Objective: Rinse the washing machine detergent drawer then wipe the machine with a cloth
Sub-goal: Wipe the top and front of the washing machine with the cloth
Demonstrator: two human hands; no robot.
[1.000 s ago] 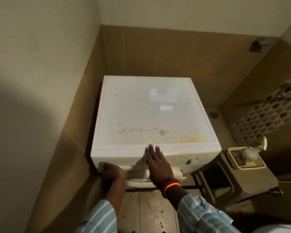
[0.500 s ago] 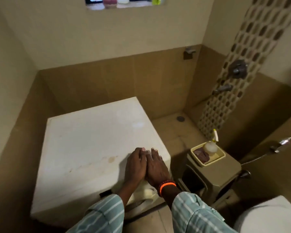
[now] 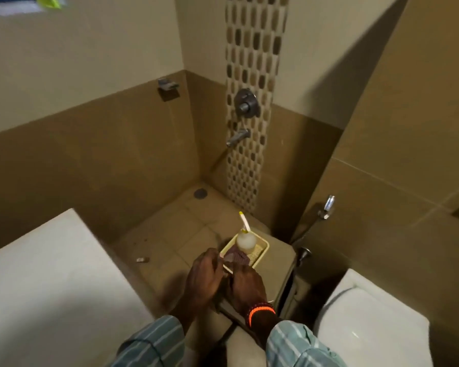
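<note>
The white washing machine (image 3: 43, 292) fills the lower left; only its top shows, and its drawer is out of view. A maroon cloth (image 3: 237, 256) lies in a yellow tray (image 3: 261, 251) beside a pale spray bottle (image 3: 245, 241), on an olive plastic stool (image 3: 278, 263). My left hand (image 3: 204, 276) hovers at the tray's near left corner, fingertips at the cloth's edge. My right hand (image 3: 247, 283), with an orange wristband, sits close beside it at the tray's near edge, its fingertips hidden. Whether either hand grips the cloth is unclear.
A wall tap (image 3: 237, 137) and a shower valve (image 3: 245, 103) sit on the patterned tile strip. A floor drain (image 3: 199, 193) lies in the corner. A white toilet (image 3: 368, 329) stands at the lower right, with a hand spray (image 3: 326, 207) on the wall behind it.
My view has swung right, away from the washing machine. Both hands have left the machine's front edge and now sit over the stool at the tray.
</note>
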